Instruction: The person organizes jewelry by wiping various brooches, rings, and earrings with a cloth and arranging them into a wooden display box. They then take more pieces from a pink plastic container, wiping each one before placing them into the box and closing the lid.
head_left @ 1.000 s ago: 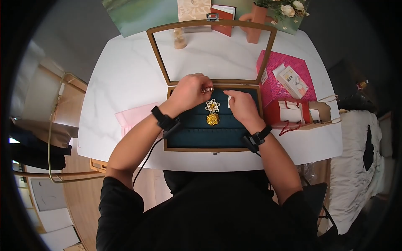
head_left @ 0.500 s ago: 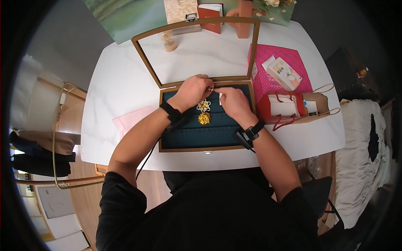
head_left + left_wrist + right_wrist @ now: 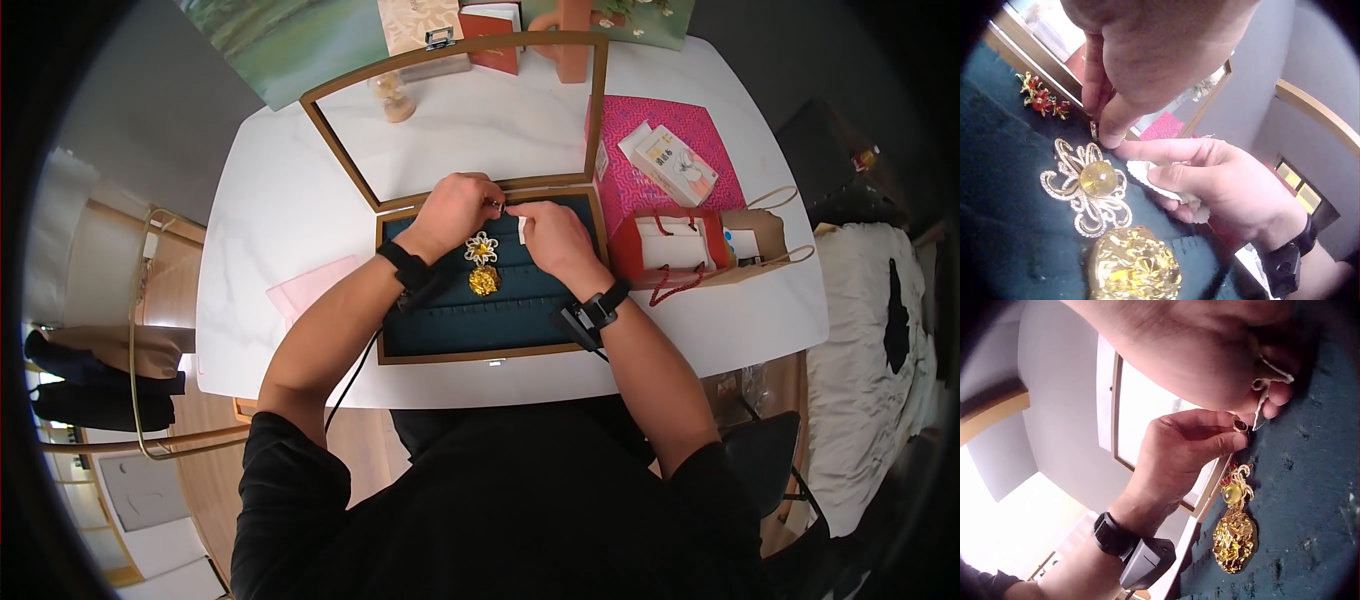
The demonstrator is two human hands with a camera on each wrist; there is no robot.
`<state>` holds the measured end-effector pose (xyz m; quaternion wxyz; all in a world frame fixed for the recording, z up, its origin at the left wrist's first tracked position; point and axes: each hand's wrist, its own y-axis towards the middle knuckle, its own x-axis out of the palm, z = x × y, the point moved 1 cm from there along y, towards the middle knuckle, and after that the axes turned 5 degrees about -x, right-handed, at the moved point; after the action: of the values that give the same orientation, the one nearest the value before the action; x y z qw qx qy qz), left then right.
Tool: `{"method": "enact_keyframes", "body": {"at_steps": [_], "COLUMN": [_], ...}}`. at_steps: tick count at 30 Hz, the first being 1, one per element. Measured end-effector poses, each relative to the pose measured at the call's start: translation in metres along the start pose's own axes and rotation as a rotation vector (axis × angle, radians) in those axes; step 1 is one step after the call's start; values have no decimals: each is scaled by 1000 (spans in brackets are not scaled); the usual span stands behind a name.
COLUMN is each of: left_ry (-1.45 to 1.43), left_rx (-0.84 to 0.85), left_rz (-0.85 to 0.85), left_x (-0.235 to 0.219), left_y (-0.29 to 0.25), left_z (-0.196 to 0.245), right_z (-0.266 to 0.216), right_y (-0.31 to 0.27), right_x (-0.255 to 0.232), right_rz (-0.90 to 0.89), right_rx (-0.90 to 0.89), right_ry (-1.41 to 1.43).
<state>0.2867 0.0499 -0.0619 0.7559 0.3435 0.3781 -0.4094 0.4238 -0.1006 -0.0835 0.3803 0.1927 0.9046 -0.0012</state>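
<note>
Over the back of a teal-lined jewelry box [image 3: 440, 333], my left hand [image 3: 457, 216] pinches a small gold ring [image 3: 1241, 427] between thumb and fingers. My right hand [image 3: 558, 240] grips a crumpled white cloth [image 3: 1150, 181] in its curled fingers, its index finger stretched out to the ring and the left fingertips. Just below the hands lies a flower-shaped brooch [image 3: 1097, 179] with a round yellow stone. A crinkled gold ornament [image 3: 1235, 544] sits right beside it. In the left wrist view, a red-and-gold flower brooch [image 3: 1041, 100] rests on the lining beyond.
The box's glass lid [image 3: 470, 110] stands open behind the hands. To the right are a pink patterned box [image 3: 625, 125], a small white carton [image 3: 675, 165] and a red paper bag [image 3: 628, 250]. Pink paper [image 3: 310, 285] lies left; an hourglass [image 3: 397, 103] stands behind the lid.
My right hand has come left, closing the gap so its index finger meets the ring in my left hand. The head view has shifted, so the table appears further left.
</note>
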Motion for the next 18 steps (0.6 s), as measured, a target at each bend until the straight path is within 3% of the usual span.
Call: {"method": "enact_keyframes", "body": {"at_steps": [4,10,18], "left_ry": [12,-108,-217], "left_rx": [20,-120,-178], "left_rz": [8,-16,2], "left_x": [1,0,-1], "left_y": [2,-1,-6], "left_z": [-3,-6,-10], "right_z": [3,-4,2], "right_y": [1,0,0], "right_x": [3,-3,2], "right_rz": [-1,-68,-37], "right_rx": [4,113,73], "right_ry": [-1,30,31]}}
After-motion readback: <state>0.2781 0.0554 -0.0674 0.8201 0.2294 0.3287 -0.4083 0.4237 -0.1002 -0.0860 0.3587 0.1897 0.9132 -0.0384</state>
